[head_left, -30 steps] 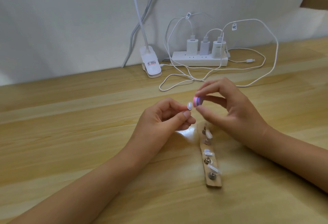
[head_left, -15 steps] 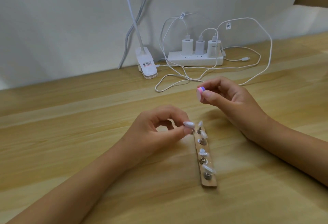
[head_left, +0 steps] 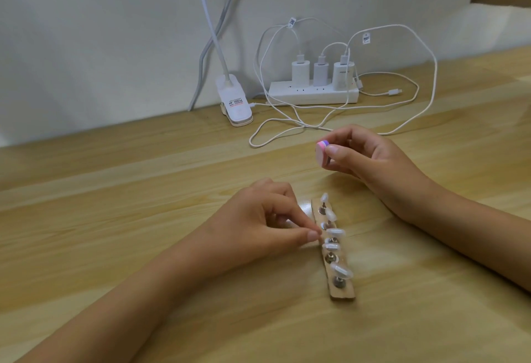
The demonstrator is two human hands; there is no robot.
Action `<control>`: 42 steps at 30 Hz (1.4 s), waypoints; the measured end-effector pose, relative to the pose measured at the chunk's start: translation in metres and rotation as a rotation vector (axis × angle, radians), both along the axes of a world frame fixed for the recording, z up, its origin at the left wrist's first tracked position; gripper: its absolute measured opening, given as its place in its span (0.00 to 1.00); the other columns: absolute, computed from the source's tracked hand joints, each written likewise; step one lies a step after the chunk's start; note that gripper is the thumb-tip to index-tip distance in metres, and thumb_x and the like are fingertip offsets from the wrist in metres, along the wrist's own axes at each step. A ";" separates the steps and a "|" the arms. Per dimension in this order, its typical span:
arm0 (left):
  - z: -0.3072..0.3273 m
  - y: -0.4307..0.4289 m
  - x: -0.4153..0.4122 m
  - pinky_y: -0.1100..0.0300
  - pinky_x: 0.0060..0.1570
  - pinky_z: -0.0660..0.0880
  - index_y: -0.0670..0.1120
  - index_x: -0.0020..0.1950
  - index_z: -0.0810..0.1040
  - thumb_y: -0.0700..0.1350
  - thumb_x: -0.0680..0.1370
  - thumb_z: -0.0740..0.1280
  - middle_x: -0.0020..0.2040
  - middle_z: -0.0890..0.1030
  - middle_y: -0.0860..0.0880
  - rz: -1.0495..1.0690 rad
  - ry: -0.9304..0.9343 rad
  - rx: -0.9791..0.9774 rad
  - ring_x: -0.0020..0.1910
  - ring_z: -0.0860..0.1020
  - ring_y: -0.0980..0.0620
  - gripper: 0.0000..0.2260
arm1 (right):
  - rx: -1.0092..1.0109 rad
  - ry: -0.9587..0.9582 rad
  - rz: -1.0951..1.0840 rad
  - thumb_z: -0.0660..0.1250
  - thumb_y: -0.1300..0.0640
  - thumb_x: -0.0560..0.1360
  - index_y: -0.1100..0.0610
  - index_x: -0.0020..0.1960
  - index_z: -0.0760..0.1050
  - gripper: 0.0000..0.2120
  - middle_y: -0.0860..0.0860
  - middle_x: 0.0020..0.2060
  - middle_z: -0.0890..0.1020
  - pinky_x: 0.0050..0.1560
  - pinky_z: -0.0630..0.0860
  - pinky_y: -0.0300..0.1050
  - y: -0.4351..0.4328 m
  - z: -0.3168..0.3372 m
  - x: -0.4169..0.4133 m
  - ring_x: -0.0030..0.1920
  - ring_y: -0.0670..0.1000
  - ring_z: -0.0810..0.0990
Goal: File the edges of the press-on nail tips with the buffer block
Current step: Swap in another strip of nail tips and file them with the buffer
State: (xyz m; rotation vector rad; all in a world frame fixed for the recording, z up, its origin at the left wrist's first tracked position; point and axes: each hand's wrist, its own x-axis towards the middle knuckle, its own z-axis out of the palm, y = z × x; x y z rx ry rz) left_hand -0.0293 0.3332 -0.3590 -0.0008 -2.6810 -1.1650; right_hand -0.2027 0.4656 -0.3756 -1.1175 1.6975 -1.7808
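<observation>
Head view: your left hand (head_left: 258, 219) now low at wooden strip (head_left: 342, 293), thumb and forefinger together beside 3rd nail tip (head_left: 335, 232); grip on it unclear. Strip carries 5 tips, 4 before. Your right hand (head_left: 370, 155) still pinches buffer block (head_left: 321, 153), raised beyond strip's far end.

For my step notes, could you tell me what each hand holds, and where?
The right hand pinches the buffer block at its right end. The left hand is at a nail tip; a hold cannot be told.
</observation>
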 end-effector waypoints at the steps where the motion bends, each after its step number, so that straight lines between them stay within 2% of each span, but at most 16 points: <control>1: 0.000 -0.001 0.001 0.68 0.43 0.64 0.54 0.43 0.87 0.48 0.70 0.77 0.34 0.71 0.57 -0.023 -0.024 -0.008 0.41 0.70 0.58 0.03 | 0.002 0.000 0.000 0.68 0.58 0.77 0.53 0.50 0.80 0.04 0.49 0.42 0.83 0.56 0.79 0.39 0.000 0.000 0.000 0.46 0.44 0.81; 6: -0.001 0.005 0.004 0.72 0.42 0.63 0.59 0.47 0.83 0.56 0.68 0.76 0.35 0.71 0.57 -0.105 -0.075 -0.077 0.42 0.70 0.58 0.10 | 0.003 -0.006 0.001 0.69 0.52 0.72 0.52 0.50 0.80 0.08 0.49 0.43 0.83 0.57 0.79 0.40 0.000 0.001 0.001 0.47 0.45 0.81; 10: -0.004 0.009 0.002 0.71 0.40 0.64 0.56 0.42 0.85 0.51 0.68 0.78 0.32 0.70 0.56 -0.057 -0.065 -0.014 0.38 0.69 0.60 0.05 | 0.009 -0.010 -0.003 0.69 0.53 0.73 0.54 0.51 0.80 0.08 0.49 0.43 0.83 0.54 0.79 0.38 0.001 0.002 0.002 0.47 0.44 0.81; 13: -0.005 0.009 0.000 0.68 0.37 0.65 0.52 0.38 0.85 0.48 0.69 0.79 0.31 0.71 0.57 0.014 -0.135 0.158 0.34 0.69 0.60 0.04 | 0.004 -0.026 -0.013 0.68 0.58 0.76 0.55 0.50 0.79 0.04 0.49 0.42 0.83 0.52 0.78 0.36 0.000 0.003 0.003 0.46 0.43 0.81; 16: 0.000 0.003 0.001 0.64 0.40 0.69 0.51 0.40 0.84 0.50 0.68 0.78 0.35 0.79 0.52 0.025 -0.213 0.365 0.36 0.73 0.58 0.06 | -0.024 -0.066 -0.020 0.67 0.58 0.76 0.56 0.50 0.79 0.04 0.50 0.42 0.82 0.51 0.78 0.36 0.000 0.005 0.004 0.46 0.44 0.81; 19: 0.003 -0.003 0.000 0.68 0.41 0.73 0.53 0.40 0.83 0.49 0.68 0.74 0.40 0.84 0.53 0.138 -0.053 0.682 0.37 0.78 0.60 0.03 | -0.046 -0.056 -0.046 0.67 0.59 0.77 0.55 0.49 0.79 0.03 0.55 0.44 0.83 0.51 0.79 0.37 0.002 0.008 0.006 0.48 0.46 0.81; 21: 0.000 -0.006 -0.002 0.67 0.39 0.73 0.52 0.42 0.82 0.47 0.71 0.73 0.39 0.83 0.51 0.248 0.043 0.762 0.36 0.78 0.57 0.02 | -0.064 0.024 -0.067 0.68 0.56 0.75 0.53 0.51 0.80 0.06 0.56 0.49 0.83 0.55 0.78 0.39 0.005 0.009 0.007 0.51 0.46 0.81; 23: -0.005 -0.005 -0.004 0.66 0.39 0.74 0.48 0.45 0.83 0.42 0.75 0.73 0.38 0.84 0.50 0.300 0.076 0.728 0.36 0.79 0.57 0.01 | -0.124 0.144 -0.061 0.68 0.55 0.73 0.52 0.53 0.79 0.09 0.54 0.51 0.82 0.57 0.77 0.40 0.008 0.011 0.013 0.54 0.46 0.81; 25: -0.007 -0.003 -0.004 0.69 0.40 0.74 0.46 0.48 0.84 0.39 0.76 0.70 0.40 0.85 0.53 0.296 0.092 0.649 0.37 0.80 0.59 0.04 | -0.204 0.382 -0.015 0.68 0.59 0.74 0.55 0.54 0.79 0.08 0.55 0.52 0.80 0.59 0.76 0.43 0.011 0.012 0.021 0.56 0.51 0.80; 27: -0.009 0.000 -0.004 0.70 0.41 0.74 0.48 0.48 0.86 0.42 0.76 0.71 0.40 0.85 0.54 0.275 0.091 0.577 0.38 0.79 0.60 0.05 | -0.219 0.682 0.030 0.67 0.62 0.74 0.59 0.53 0.79 0.09 0.56 0.53 0.79 0.60 0.74 0.45 0.012 0.009 0.028 0.57 0.53 0.79; 28: -0.009 0.001 -0.003 0.68 0.40 0.74 0.49 0.47 0.86 0.45 0.75 0.71 0.39 0.84 0.52 0.265 0.083 0.555 0.38 0.79 0.59 0.04 | -0.198 0.766 0.045 0.67 0.63 0.74 0.60 0.53 0.80 0.09 0.55 0.53 0.79 0.60 0.73 0.44 0.011 0.007 0.029 0.57 0.53 0.79; 30: -0.010 0.002 -0.003 0.65 0.40 0.74 0.51 0.46 0.86 0.47 0.74 0.71 0.38 0.84 0.50 0.252 0.077 0.514 0.39 0.79 0.58 0.04 | -0.145 0.764 0.044 0.68 0.64 0.74 0.60 0.53 0.81 0.09 0.54 0.54 0.79 0.59 0.72 0.42 0.008 0.007 0.030 0.57 0.51 0.79; 32: -0.010 0.004 -0.003 0.66 0.41 0.75 0.49 0.46 0.85 0.45 0.75 0.71 0.38 0.84 0.50 0.244 0.097 0.472 0.39 0.80 0.59 0.04 | -0.131 0.728 0.037 0.70 0.63 0.74 0.60 0.53 0.81 0.08 0.54 0.53 0.79 0.59 0.73 0.41 0.008 0.008 0.028 0.57 0.50 0.79; 35: -0.010 0.004 -0.003 0.68 0.43 0.74 0.45 0.46 0.84 0.47 0.73 0.71 0.37 0.84 0.51 0.243 0.136 0.445 0.39 0.80 0.59 0.07 | -0.139 0.826 0.051 0.70 0.59 0.75 0.58 0.54 0.81 0.09 0.53 0.53 0.79 0.58 0.73 0.42 0.007 0.005 0.029 0.56 0.50 0.79; 39: -0.013 0.003 -0.002 0.68 0.43 0.75 0.45 0.46 0.84 0.41 0.76 0.71 0.40 0.85 0.49 0.271 0.156 0.431 0.39 0.81 0.58 0.02 | -0.126 0.712 0.024 0.72 0.60 0.74 0.58 0.55 0.80 0.09 0.53 0.52 0.79 0.58 0.75 0.45 0.006 0.005 0.026 0.55 0.51 0.79; 42: -0.013 0.003 -0.002 0.68 0.43 0.75 0.44 0.47 0.84 0.40 0.76 0.71 0.38 0.84 0.50 0.269 0.178 0.418 0.39 0.81 0.58 0.02 | -0.157 0.815 0.030 0.71 0.59 0.75 0.59 0.55 0.80 0.09 0.53 0.52 0.79 0.58 0.74 0.44 0.006 0.004 0.027 0.55 0.51 0.79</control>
